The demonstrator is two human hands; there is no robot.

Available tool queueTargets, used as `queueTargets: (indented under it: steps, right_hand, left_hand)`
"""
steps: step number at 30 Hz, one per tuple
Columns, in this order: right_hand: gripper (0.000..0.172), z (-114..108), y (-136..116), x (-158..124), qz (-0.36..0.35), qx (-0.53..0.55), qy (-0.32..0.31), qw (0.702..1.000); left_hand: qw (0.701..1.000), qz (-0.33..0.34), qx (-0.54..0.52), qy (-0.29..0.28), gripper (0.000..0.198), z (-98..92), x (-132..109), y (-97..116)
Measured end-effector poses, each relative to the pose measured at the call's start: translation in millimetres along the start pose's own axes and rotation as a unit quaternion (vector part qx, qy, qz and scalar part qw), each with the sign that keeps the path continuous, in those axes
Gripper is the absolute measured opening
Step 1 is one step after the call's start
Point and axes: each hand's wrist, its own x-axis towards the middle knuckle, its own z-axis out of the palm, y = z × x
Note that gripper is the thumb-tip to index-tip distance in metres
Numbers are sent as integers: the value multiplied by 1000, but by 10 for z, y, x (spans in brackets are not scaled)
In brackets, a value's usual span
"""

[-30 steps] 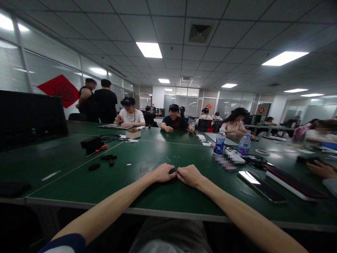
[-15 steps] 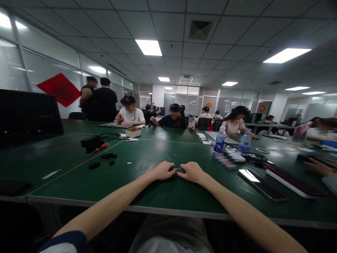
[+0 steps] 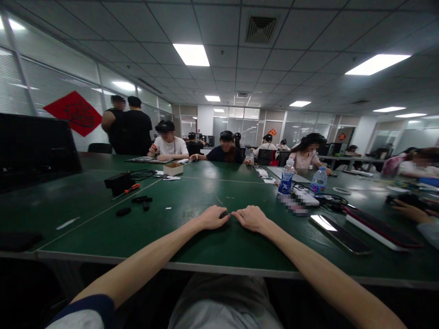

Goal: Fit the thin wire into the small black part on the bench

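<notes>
My left hand (image 3: 213, 217) rests just above the green table (image 3: 192, 249), its fingers and thumb closed on a small dark object (image 3: 223, 214). Most of that object is hidden, so its kind cannot be made out. Close beside it, my right hand (image 3: 252, 219) is closed too, with the thumb pointing towards the left hand. A thin light piece seems to run between the two thumbs. What the right fingers hold is hidden. To the left lie small black parts (image 3: 142, 200), a black oval piece (image 3: 123, 211) and a screwdriver (image 3: 131, 188) with an orange handle.
A black box (image 3: 117, 183) with cables and a small carton (image 3: 173, 169) stand at left. On the right are two bottles (image 3: 286, 178), a phone (image 3: 339, 234), a dark red-edged case (image 3: 382, 227) and cables. A monitor (image 3: 37, 148) stands far left. Several people sit around.
The view has tilted slightly. Dark material seen at my right fingertips before is now out of sight, and my right thumb reaches straighter towards the left hand.
</notes>
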Motion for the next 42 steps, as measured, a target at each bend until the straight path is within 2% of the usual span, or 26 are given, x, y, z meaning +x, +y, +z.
queueTargets:
  steps: [22, 28, 42]
  right_hand:
    - [68, -3, -6, 2, 21, -4, 4, 1000]
    - [69, 30, 7, 6, 6, -3, 10, 1000]
    - [69, -41, -94, -44, 15, -23, -14, 1000]
  left_hand:
    - [1000, -2, 10, 4, 38, 17, 5, -19]
    - [1000, -1, 10, 4, 38, 27, -2, -30]
    - [996, 13, 87, 4, 42, 37, -20, -10]
